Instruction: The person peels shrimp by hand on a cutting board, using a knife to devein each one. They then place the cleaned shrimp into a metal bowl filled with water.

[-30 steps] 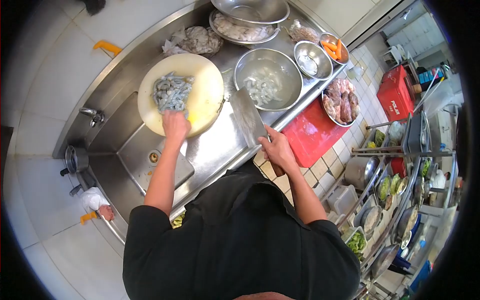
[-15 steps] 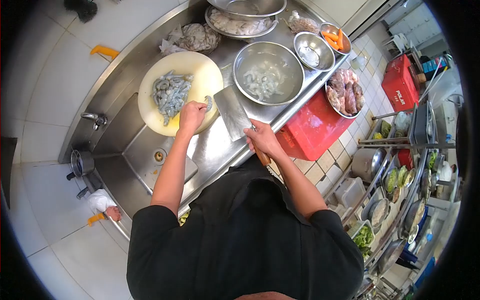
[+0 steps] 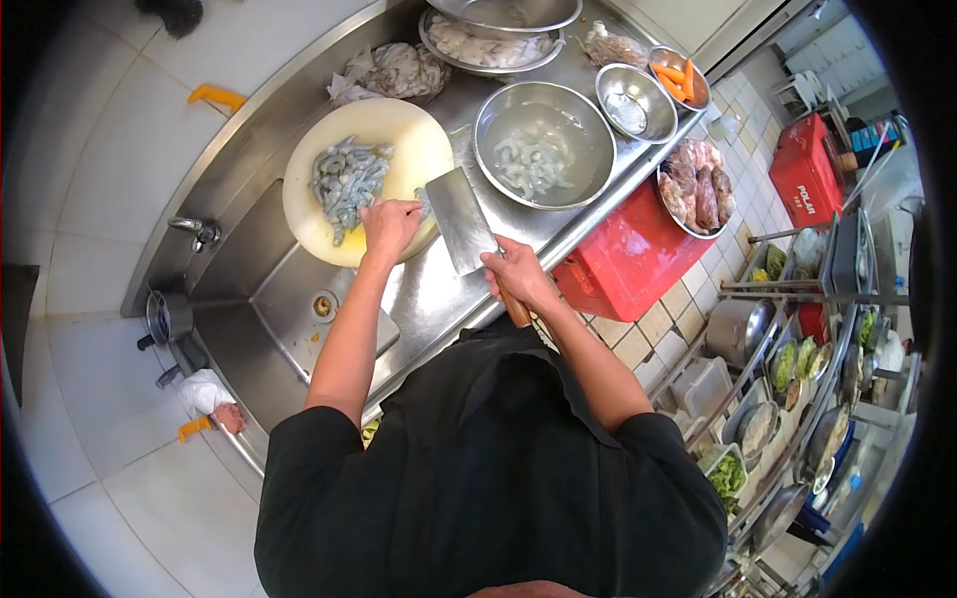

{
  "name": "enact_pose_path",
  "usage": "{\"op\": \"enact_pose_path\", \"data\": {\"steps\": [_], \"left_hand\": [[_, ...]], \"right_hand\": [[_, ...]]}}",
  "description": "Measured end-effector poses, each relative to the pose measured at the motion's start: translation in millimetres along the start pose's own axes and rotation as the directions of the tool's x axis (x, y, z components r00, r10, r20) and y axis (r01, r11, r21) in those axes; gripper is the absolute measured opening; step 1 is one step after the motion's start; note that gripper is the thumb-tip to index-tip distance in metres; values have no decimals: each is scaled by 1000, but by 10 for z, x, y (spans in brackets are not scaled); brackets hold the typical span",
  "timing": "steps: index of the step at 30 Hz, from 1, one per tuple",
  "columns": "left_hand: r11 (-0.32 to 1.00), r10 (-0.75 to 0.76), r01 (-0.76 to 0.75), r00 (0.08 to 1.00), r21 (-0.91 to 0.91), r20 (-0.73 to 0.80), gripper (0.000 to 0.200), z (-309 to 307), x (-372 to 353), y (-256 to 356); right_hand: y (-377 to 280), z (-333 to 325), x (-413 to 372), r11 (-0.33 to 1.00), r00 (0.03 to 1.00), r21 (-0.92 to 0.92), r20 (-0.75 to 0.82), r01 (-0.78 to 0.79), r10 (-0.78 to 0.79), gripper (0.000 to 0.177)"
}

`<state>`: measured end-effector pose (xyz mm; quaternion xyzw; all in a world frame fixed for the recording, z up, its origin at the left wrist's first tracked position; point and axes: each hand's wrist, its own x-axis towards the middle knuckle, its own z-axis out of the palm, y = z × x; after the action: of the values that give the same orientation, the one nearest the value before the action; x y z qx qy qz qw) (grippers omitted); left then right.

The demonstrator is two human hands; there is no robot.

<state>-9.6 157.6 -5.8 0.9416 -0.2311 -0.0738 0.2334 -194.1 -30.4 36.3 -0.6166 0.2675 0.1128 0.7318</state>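
On a round cream cutting board lies a heap of raw grey shrimp. My left hand is over the board's near right part, its fingers pinched at a single shrimp. That shrimp lies right beside the cleaver's blade, which partly hides it. In my right hand is the wooden handle of a cleaver; its broad blade lies flat-side up over the board's right edge. To the right of the blade, a large steel bowl holds pale shrimp in liquid.
A steel sink with a tap is on the left. Bagged food and stacked bowls stand behind the board. Carrots sit in a bowl at the far right. A red cooler is beside the counter.
The view has shifted slightly. The cleaver blade has moved a little left over the board, covering more of the single shrimp. My left hand has moved slightly toward the heap.
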Motion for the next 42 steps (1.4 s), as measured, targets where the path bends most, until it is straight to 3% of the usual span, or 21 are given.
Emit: {"op": "enact_pose_path", "data": {"steps": [6, 18, 27, 30, 33, 35, 38, 42], "left_hand": [[1000, 3, -3, 998, 0, -60, 17, 56, -23, 10], [985, -88, 73, 992, -157, -92, 16, 139, -105, -28], [975, -132, 119, 989, -190, -62, 17, 205, -72, -105], [963, -146, 130, 988, -236, -51, 17, 248, -69, -164], [955, -153, 136, 987, -264, -44, 17, 265, -61, -187], [957, -145, 132, 989, -258, -28, 18, 224, -62, -180], [903, -238, 262, 965, -340, 110, 23, 230, 24, -246], [945, -248, 267, 962, -189, 117, 27, 67, -10, 26]], "right_hand": [[53, -39, -226, 1000, 998, 7, 58, -2, 1, 34], [-35, -193, -654, 981, 984, -164, 121, -108, 128, 57], [-16, -113, -463, 981, 995, -176, 43, -84, 93, 56], [-114, -98, -525, 958, 996, -272, -13, -86, 86, 55], [-147, -112, -545, 894, 998, -447, -25, 40, -57, 56], [-187, -63, -588, 886, 994, -461, -72, 44, -87, 54], [-177, -36, -571, 892, 993, -452, -101, 15, -68, 50], [-225, 0, -552, 887, 996, -462, -71, 12, -51, 50]]}}
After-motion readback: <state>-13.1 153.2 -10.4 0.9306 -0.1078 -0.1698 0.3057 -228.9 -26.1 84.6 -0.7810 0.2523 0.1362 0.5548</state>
